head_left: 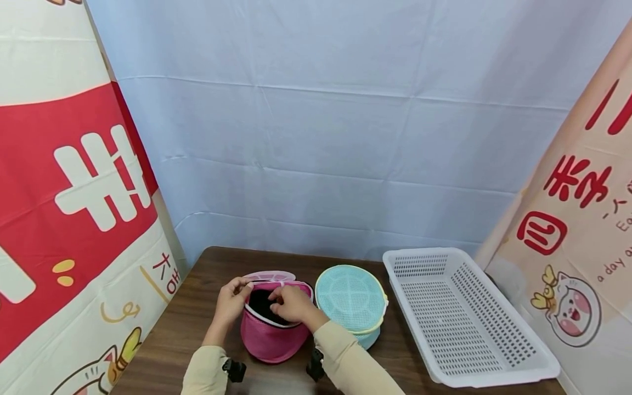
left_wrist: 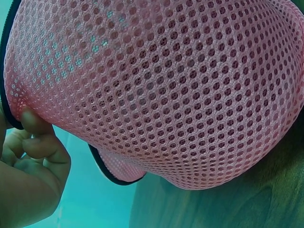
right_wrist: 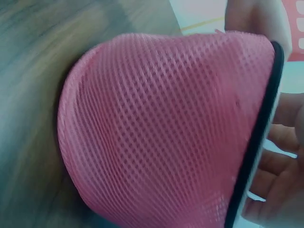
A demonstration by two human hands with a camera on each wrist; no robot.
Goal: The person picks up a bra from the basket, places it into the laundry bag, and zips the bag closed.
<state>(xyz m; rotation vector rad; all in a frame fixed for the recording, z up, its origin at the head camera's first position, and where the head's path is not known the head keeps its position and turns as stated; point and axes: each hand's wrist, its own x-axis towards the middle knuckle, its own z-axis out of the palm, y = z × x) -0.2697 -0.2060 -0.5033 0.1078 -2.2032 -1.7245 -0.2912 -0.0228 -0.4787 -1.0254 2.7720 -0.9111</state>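
Note:
A pink mesh laundry bag [head_left: 274,340] stands on the table with its round lid [head_left: 269,277] folded back behind it. Black fabric [head_left: 260,300] shows inside the mouth. My left hand [head_left: 231,300] pinches the bag's rim at its left side; in the left wrist view, thumb and fingers [left_wrist: 40,142] meet at the dark zipper edge. Over the mouth, my right hand [head_left: 294,304] reaches in from the right with bent fingers near the black fabric. The right wrist view shows its fingers [right_wrist: 275,164] spread apart beyond the zipper rim, nothing visible between them.
Just right of the pink bag sits a light blue mesh bag [head_left: 351,299] with yellow trim, its lid on top. A white perforated plastic basket [head_left: 412,332] stands farther right on the brown wooden table [head_left: 168,334]. Cloth curtains [head_left: 316,164] hang behind and at both sides.

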